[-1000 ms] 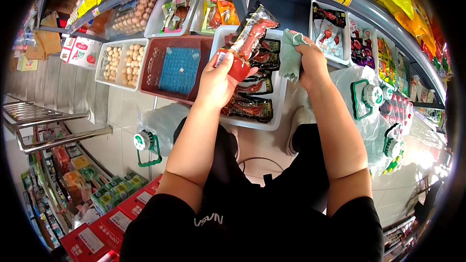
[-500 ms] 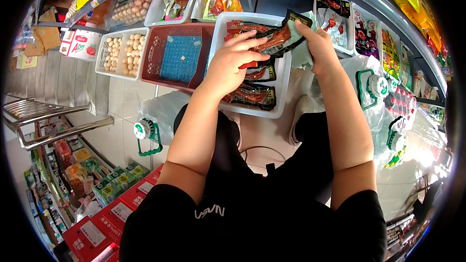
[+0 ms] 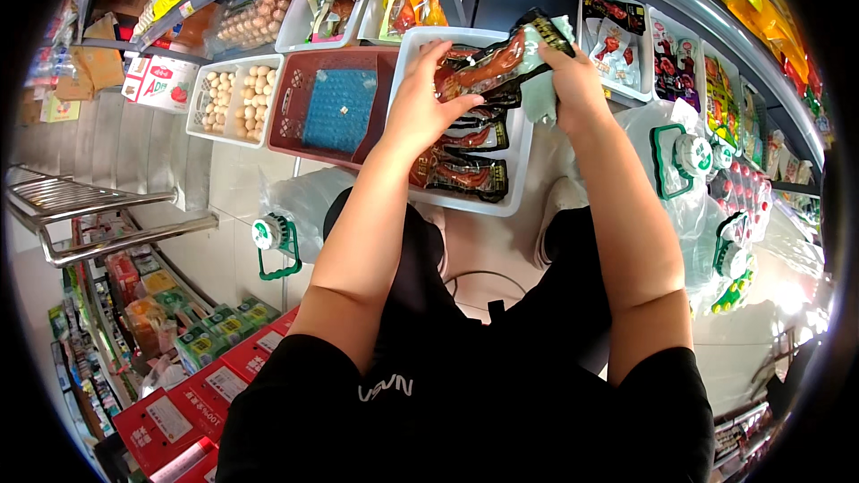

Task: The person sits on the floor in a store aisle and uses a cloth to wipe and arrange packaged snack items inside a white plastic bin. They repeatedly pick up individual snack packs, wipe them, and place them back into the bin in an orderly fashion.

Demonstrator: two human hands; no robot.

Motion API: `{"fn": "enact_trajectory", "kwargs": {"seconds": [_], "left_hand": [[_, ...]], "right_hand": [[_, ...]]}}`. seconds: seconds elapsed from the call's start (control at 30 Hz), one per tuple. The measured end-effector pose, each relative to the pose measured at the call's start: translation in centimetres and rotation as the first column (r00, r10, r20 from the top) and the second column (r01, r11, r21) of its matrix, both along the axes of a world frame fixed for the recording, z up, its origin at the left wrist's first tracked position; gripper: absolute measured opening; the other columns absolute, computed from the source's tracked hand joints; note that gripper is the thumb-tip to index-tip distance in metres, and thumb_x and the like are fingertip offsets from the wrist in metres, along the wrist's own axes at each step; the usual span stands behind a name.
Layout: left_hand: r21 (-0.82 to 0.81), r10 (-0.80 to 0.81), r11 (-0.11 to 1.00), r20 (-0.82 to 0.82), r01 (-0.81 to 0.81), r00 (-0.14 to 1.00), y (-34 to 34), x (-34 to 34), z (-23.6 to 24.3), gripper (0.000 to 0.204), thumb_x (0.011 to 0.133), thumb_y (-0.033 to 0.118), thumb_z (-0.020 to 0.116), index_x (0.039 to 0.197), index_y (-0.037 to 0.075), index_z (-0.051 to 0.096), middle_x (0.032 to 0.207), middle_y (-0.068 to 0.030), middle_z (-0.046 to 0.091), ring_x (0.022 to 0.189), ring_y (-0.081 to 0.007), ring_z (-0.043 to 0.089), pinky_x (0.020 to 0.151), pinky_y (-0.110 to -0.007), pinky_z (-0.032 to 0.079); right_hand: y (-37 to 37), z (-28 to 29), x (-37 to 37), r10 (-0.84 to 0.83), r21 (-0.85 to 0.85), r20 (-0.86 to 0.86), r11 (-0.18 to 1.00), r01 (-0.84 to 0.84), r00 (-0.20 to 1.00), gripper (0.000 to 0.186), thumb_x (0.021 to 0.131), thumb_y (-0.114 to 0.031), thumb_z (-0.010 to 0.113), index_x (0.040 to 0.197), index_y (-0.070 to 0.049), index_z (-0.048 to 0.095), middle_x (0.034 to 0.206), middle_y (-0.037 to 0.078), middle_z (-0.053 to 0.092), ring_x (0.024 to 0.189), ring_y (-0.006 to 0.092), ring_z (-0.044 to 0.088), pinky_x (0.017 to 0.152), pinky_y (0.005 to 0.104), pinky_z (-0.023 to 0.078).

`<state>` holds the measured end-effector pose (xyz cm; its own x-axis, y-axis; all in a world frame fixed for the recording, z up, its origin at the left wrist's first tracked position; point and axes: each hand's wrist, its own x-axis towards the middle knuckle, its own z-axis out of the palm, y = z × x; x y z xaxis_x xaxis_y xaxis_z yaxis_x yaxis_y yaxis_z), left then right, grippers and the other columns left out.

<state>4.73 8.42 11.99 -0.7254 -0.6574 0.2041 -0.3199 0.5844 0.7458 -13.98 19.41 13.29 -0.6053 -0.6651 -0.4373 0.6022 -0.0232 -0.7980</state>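
My right hand (image 3: 577, 82) is closed on one end of a black-and-red vacuum packet of cooked meat (image 3: 497, 67), together with a pale green cloth (image 3: 540, 97). At the packet's other end, my left hand (image 3: 417, 107) has its thumb on the near edge and its fingers on the far edge. Both hands hold the packet tilted above a white plastic bin (image 3: 513, 192). Inside that bin lie more dark meat packets (image 3: 467, 173), some partly hidden under the hands and the held packet.
Left of the bin stands a maroon basket (image 3: 280, 116) with blue bubble wrap, then a white tray of eggs (image 3: 234, 136). Bins of snack packets (image 3: 617, 40) line the shelf at right. Large water bottles (image 3: 693, 156) flank my legs. A metal rail (image 3: 134, 238) is at far left.
My left hand's spread fingers have shifted left off the packet's face to its end, with the thumb now lower. The packet is turned more fully face-up, and the right hand keeps its hold.
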Motion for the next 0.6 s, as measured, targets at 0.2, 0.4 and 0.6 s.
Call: {"fn": "enact_trajectory", "kwargs": {"seconds": [0.2, 0.4, 0.6], "left_hand": [[-0.151, -0.03, 0.986, 0.253, 0.07, 0.967, 1.3, -2.5, 0.5, 0.083, 0.071, 0.023, 0.083, 0.142, 0.004, 0.044, 0.128, -0.0254, 0.057, 0.121, -0.0396, 0.053, 0.102, -0.043, 0.044], [-0.321, -0.058, 0.925, 0.406, 0.202, 0.912, -2.9, -3.0, -0.6, 0.075, 0.07, 0.026, 0.082, 0.135, 0.006, 0.051, 0.118, -0.0194, 0.062, 0.115, -0.0369, 0.056, 0.1, -0.043, 0.045], [-0.362, 0.036, 0.872, 0.718, 0.33, 0.695, -8.4, -3.0, -5.9, 0.076, 0.068, 0.025, 0.083, 0.135, 0.009, 0.05, 0.125, -0.0118, 0.06, 0.12, -0.0311, 0.053, 0.104, -0.042, 0.041]], "right_hand": [[0.2, 1.0, 1.2, 0.054, -0.015, 0.075, 0.998, -0.053, 0.996, 0.026, 0.095, -0.013, 0.06, 0.118, -0.002, 0.055, 0.104, 0.009, 0.065, 0.092, 0.021, 0.064, 0.08, 0.0362, 0.052], [1.2, 1.6, -0.8, -0.124, 0.035, -0.063, 0.991, 0.126, 0.99, 0.026, 0.093, -0.016, 0.062, 0.116, -0.003, 0.058, 0.102, 0.008, 0.066, 0.085, 0.0181, 0.064, 0.072, 0.0333, 0.052], [1.6, 2.1, -1.6, -0.189, 0.023, -0.11, 0.981, 0.193, 0.976, 0.021, 0.094, -0.015, 0.061, 0.112, -0.005, 0.059, 0.097, 0.006, 0.067, 0.078, 0.0174, 0.066, 0.063, 0.0339, 0.054]]}}
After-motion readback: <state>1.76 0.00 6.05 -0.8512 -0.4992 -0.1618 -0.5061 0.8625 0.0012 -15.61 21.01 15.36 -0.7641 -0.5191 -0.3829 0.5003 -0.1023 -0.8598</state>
